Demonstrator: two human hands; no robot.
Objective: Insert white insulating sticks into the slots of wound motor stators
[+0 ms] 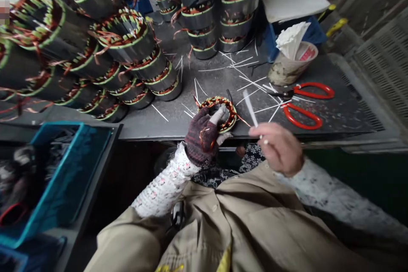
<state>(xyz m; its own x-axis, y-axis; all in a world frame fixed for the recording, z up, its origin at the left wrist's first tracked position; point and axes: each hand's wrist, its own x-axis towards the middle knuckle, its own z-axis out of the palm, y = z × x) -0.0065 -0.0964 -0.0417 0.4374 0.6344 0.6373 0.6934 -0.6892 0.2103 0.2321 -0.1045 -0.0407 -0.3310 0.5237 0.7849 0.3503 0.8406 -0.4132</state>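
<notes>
Wound ring (pixel 233 114) at table's (pixel 344 108) front edge. Gloved left hand (pixel 201 138) grips its near left side, finger inside. Bare right hand (pixel 280 148), just beside, pinches white strip (pixel 250 108); blurred, so fingertip hold hard to judge. Rightward, red-handled scissors (pixel 287 94) lie splayed; behind them, cup (pixel 280 71) holds white strips. Stacked rings (pixel 164 80) stand left.

The big table (pixel 353 112) is dark grey, with scuff marks and a soft shine. At its right is a grey panel full of slots (pixel 387 57). A smaller grey stand (pixel 95 187) is on the left. Down low, it is very dark. The right side looks deep green (pixel 360 174).
</notes>
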